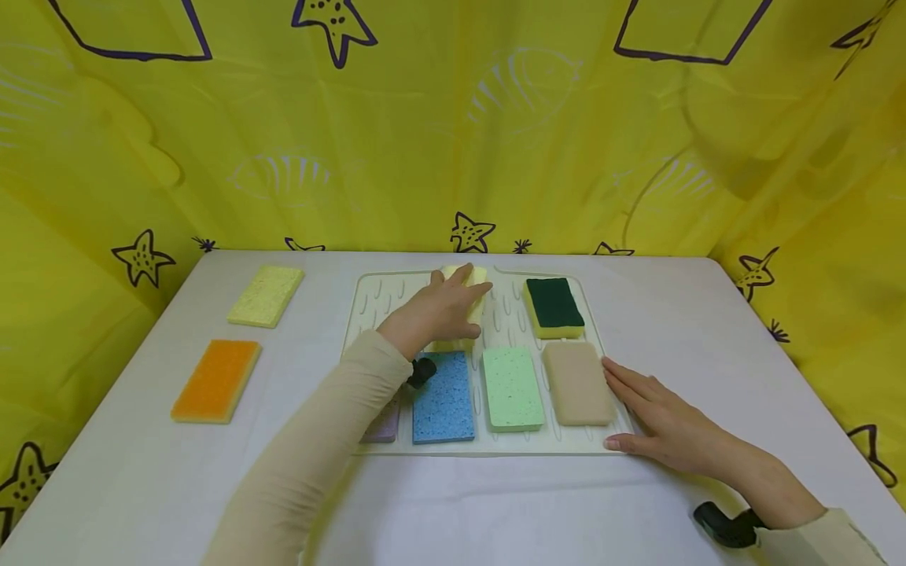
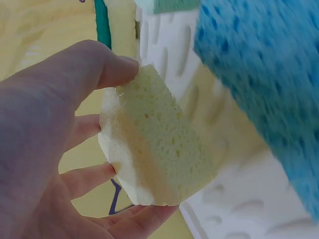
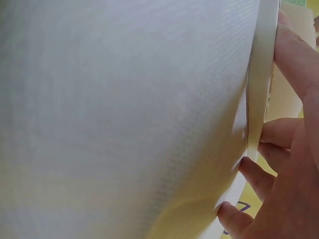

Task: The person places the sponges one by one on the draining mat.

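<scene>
At the back middle of a cream drying mat (image 1: 378, 303), my left hand (image 1: 435, 310) holds a pale yellow sponge (image 2: 164, 134), thumb on one edge and fingers on the opposite edge. Most of that sponge is hidden by the hand in the head view. My right hand (image 1: 665, 428) rests at the mat's right edge with fingers extended, beside a beige sponge (image 1: 579, 384). On the front of the mat lie a green sponge (image 1: 513, 389), a blue sponge (image 1: 443, 401) and a purple sponge (image 1: 383, 424), partly covered by the left sleeve.
A yellow sponge with a dark green scouring face (image 1: 555, 304) lies at the mat's back right. Left of the mat, a yellow sponge (image 1: 266, 296) and an orange-topped sponge (image 1: 215, 381) lie on the white table (image 1: 517, 503). A patterned yellow curtain (image 1: 425, 141) hangs behind.
</scene>
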Motion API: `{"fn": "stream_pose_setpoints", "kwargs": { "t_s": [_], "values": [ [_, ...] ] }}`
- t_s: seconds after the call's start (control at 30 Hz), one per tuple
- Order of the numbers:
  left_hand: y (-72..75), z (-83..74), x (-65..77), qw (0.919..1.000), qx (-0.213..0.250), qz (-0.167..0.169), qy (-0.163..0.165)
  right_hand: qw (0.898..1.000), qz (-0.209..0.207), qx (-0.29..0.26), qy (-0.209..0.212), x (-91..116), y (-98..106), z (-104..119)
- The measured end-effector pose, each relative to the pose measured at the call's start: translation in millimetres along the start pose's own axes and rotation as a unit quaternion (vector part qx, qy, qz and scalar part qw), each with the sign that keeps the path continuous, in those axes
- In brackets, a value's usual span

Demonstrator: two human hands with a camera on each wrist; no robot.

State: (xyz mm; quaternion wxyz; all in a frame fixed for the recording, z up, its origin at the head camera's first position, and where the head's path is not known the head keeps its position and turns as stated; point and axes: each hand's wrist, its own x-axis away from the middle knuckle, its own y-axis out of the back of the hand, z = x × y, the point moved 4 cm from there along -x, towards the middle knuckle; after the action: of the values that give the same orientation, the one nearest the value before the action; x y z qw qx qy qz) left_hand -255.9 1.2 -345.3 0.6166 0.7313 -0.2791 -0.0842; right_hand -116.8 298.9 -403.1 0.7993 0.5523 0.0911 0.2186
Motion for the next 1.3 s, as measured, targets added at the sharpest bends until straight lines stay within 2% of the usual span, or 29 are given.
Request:
{"fn": "stream_pose_setpoints", "kwargs": {
  "t_s": [0.27, 0.5, 0.87, 1.2, 1.3],
  "values": [
    [-6.5, -18.8, -10.7, 0.9998, -0.008, 0.015, -0.010, 1.000, 0.000, -0.002, 0.000, 0, -1, 0],
    [-13.8, -30.2, -18.9, 0.9994, -0.026, 0.014, -0.017, 1.000, 0.002, -0.003, -0.003, 0, 0, 0],
    [-16.8, -43.1, -28.3, 0.9996, 0.002, 0.016, 0.022, 1.000, 0.003, -0.009, -0.004, 0, 1, 0],
    [-22.1, -50.2, -33.2, 0.9992, -0.035, -0.005, 0.017, 1.000, 0.003, -0.009, -0.002, 0, 1, 0],
    [-22.4, -48.3, -31.8, 0.9996, -0.022, -0.003, 0.017, 1.000, 0.007, -0.013, -0.007, 0, 1, 0]
  ]
}}
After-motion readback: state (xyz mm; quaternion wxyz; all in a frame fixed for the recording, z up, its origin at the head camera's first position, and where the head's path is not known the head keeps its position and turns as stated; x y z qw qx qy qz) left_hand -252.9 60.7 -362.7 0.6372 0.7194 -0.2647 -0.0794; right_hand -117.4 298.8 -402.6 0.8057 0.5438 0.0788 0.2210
